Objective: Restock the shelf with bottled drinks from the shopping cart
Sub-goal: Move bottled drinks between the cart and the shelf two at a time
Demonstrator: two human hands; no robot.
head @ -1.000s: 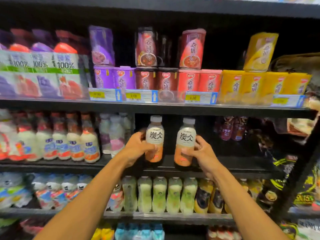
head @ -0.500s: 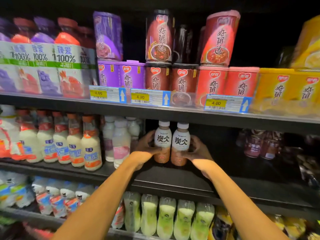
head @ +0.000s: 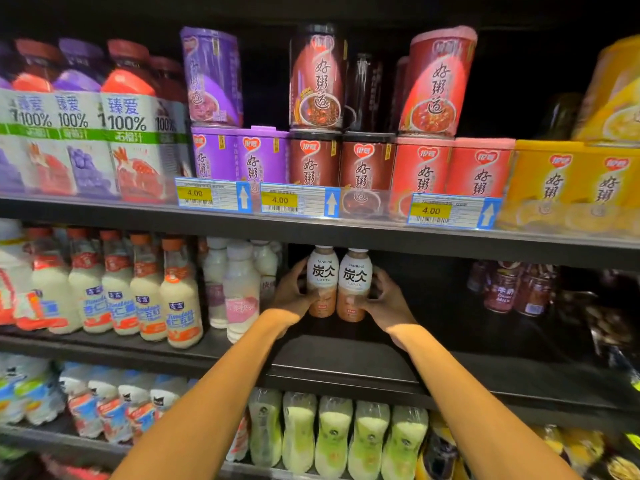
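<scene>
Two latte bottles with white labels and brown lower halves stand upright, side by side and touching, deep on the dark middle shelf (head: 450,372). My left hand (head: 292,294) is wrapped around the left latte bottle (head: 322,275). My right hand (head: 384,299) grips the right latte bottle (head: 355,277). Both forearms reach in over the shelf's front edge. The bottles' bases are partly hidden by my fingers, so contact with the shelf is unclear.
White and pink bottles (head: 240,292) and orange-capped milk bottles (head: 180,299) stand to the left. Small dark jars (head: 509,289) sit to the right. The shelf above (head: 346,233) with price tags hangs close over the bottle caps. Green drinks (head: 332,434) fill the shelf below.
Both hands pushed the two bottles further back into the shelf and brought them together until they touch. The view has moved closer to the shelf.
</scene>
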